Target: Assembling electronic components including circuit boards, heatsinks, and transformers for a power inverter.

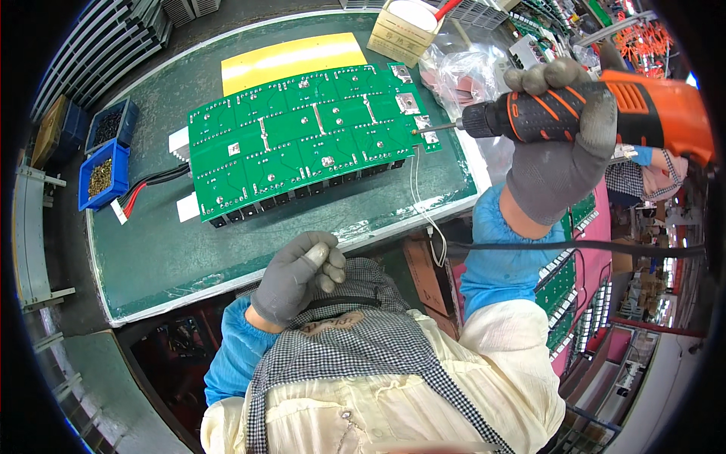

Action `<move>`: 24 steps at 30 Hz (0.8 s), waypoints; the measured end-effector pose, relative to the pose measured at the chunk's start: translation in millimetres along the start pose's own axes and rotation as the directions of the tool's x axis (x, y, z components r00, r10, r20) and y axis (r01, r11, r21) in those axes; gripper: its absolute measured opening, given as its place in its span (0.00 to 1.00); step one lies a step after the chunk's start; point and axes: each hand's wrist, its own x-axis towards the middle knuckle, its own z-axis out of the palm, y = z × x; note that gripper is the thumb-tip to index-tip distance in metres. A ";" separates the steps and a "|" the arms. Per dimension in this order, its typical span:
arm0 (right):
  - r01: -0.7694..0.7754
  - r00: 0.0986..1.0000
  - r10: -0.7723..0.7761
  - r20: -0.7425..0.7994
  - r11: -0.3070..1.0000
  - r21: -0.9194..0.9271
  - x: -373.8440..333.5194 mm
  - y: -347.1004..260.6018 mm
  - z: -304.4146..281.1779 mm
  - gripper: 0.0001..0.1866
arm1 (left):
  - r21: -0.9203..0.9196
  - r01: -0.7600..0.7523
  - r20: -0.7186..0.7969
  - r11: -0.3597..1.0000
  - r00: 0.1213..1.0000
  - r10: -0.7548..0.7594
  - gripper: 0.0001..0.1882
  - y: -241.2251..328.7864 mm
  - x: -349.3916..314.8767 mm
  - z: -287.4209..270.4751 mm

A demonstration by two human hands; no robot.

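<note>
My right hand [560, 144], in a grey glove, is wrapped round an orange and black electric screwdriver [544, 115]. Its bit points left and reaches the right edge of a large green circuit board [291, 140], by the metal pads there. The board lies on the green-topped bench with black parts under it. My left hand [299, 276], also gloved, is held low by the bench's near edge, away from the board. Its fingers are curled together; whether anything small is in them is hidden.
On the bench stand a blue bin of brass-coloured screws [100, 178] and a bin of dark parts [113, 125]. A yellow sheet [295, 60] lies behind the board, near a cardboard box [404, 34] and a clear plastic bag [469, 72]. A black cable [590, 246] crosses at right.
</note>
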 end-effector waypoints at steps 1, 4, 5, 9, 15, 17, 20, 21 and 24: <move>-0.002 1.000 0.002 0.000 1.000 -0.003 4.5 -0.3 4.0 0.28 | -0.002 0.003 0.002 1.000 1.000 -0.003 0.16 -0.2 0.5 -0.4; -0.128 0.913 0.080 0.401 0.987 0.096 26.0 4.3 0.9 0.30 | 0.000 -0.020 0.003 1.000 1.000 0.020 0.17 0.0 1.1 -1.4; -0.131 0.910 0.080 0.406 0.987 0.098 35.2 12.6 -6.7 0.30 | 0.014 -0.015 0.002 1.000 1.000 0.015 0.17 0.0 -0.4 -2.1; -0.186 0.691 -0.015 0.723 0.963 0.197 44.8 12.7 -0.1 0.30 | -0.028 0.015 0.038 0.999 0.999 -0.014 0.20 1.5 0.3 -1.9; -0.157 0.928 0.132 0.347 0.987 0.045 45.3 22.1 18.4 0.24 | -0.092 0.043 0.081 0.995 0.996 -0.035 0.24 12.7 3.2 4.2; -0.143 0.931 0.118 0.345 0.988 0.048 45.6 30.8 22.0 0.23 | -0.094 0.013 0.081 0.995 0.997 -0.005 0.24 11.7 7.5 -2.6; -0.099 0.940 0.103 0.326 0.995 -0.029 41.3 21.5 23.0 0.23 | -0.089 -0.003 0.070 0.996 0.998 0.010 0.24 11.5 7.6 -0.6; -0.077 0.941 0.106 0.321 0.992 -0.102 40.2 15.1 25.1 0.23 | -0.093 0.003 0.047 0.996 0.999 0.001 0.24 12.8 7.5 1.2; -0.156 0.957 0.168 0.236 0.985 -0.071 32.8 8.0 39.4 0.24 | -0.056 0.026 0.001 0.998 1.000 -0.026 0.23 11.9 2.8 -2.8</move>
